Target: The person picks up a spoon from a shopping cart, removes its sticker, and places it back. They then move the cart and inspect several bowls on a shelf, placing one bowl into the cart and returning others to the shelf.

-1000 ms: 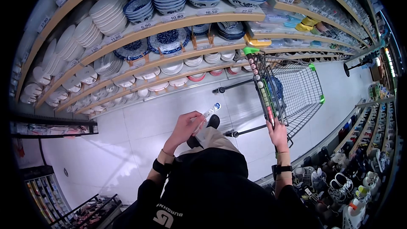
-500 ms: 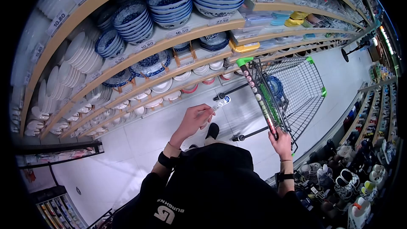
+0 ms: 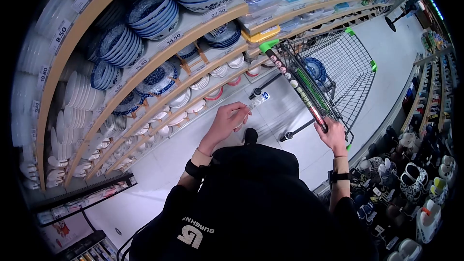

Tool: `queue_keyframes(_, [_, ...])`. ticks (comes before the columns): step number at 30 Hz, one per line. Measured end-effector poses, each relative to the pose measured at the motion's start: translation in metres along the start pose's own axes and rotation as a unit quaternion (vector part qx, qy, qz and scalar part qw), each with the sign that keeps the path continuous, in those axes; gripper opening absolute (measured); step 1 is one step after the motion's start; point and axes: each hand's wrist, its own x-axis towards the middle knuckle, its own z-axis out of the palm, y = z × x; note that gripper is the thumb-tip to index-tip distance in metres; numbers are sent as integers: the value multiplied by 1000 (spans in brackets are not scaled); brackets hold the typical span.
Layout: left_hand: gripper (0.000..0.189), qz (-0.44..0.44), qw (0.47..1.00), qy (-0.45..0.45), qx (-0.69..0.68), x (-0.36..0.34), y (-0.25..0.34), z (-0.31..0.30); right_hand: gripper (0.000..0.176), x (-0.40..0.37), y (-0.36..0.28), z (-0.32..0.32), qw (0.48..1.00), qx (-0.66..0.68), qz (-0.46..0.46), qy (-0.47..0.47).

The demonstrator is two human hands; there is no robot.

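In my left hand (image 3: 227,123) is a slender blue-and-white spoon (image 3: 261,98), its rounded patterned end pointing away from me; my fingers are pinched round the other end. My right hand (image 3: 333,134) is wrapped round the near end of the shopping cart's handle (image 3: 296,86), which has green end pieces. Inside the wire shopping cart (image 3: 356,83) lies a blue-and-white plate (image 3: 315,70). The spoon is held over the floor, between the shelves and the cart handle.
Shelves on the left hold stacked blue-and-white bowls (image 3: 153,13), white dishes (image 3: 83,92) and plates on stands (image 3: 159,78). Plastic containers (image 3: 263,2) sit farther along. Shoes (image 3: 414,179) fill a rack on the right. A pale tiled floor (image 3: 159,183) runs between.
The view has shifted, so the shelves appear farther left and higher. My left hand still holds the spoon, and my right hand stays on the cart handle.
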Motion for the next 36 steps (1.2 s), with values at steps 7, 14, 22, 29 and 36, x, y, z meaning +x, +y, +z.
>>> queue_keyframes(7, [23, -8, 999, -22, 33, 15, 5, -2, 34, 33, -71, -9, 983, 64, -96, 143])
queue_keyframes(14, [24, -12, 970, -66, 235, 32, 17, -14, 18, 102, -158, 17, 925, 299, -152, -179])
queue_keyframes(22, [13, 23, 984, 78, 161, 36, 36, -57, 15, 130, -183, 31, 893, 390, -178, -139])
queue_keyframes(29, [53, 444, 748, 195, 453, 42, 70, -105, 24, 156, -223, 17, 891, 80, -389, 221])
queue_keyframes(36, [50, 525, 679, 210, 467, 39, 94, -135, 41, 165, -257, 11, 847, -6, -411, 337])
